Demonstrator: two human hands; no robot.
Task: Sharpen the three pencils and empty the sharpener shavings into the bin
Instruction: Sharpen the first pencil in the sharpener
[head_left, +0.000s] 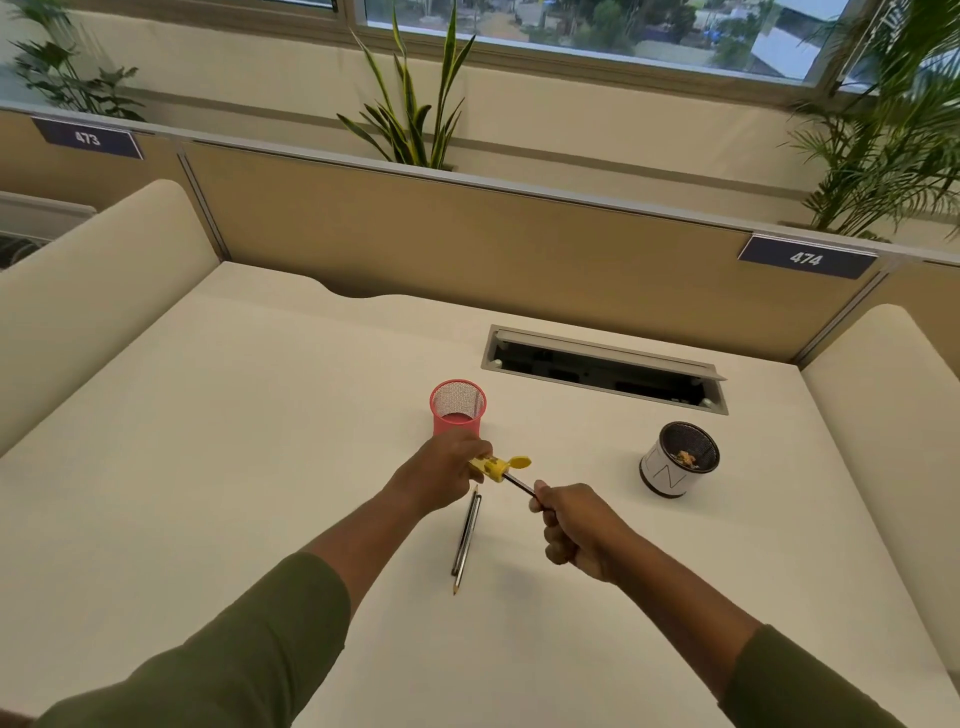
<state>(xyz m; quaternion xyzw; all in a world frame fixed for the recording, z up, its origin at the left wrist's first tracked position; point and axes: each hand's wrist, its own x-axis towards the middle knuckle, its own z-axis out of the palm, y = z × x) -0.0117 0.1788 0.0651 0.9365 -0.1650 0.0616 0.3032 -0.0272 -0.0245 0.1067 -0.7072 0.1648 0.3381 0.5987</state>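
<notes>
My left hand (441, 475) grips a yellow sharpener (493, 467) whose round lid hangs open to the right. A dark pencil (519, 484) runs from the sharpener's mouth down into my right hand (574, 530), which is closed around its shaft. Two more pencils (466, 535) lie side by side on the white desk just below my hands, tips pointing opposite ways. To the right stands a small black mesh bin (680, 460) with a white band, with some shavings inside it.
A pink mesh cup (458, 408) stands just behind my left hand. An open cable slot (602, 369) is cut into the desk at the back right. Cream side dividers and a tan rear partition (467, 234) enclose the desk.
</notes>
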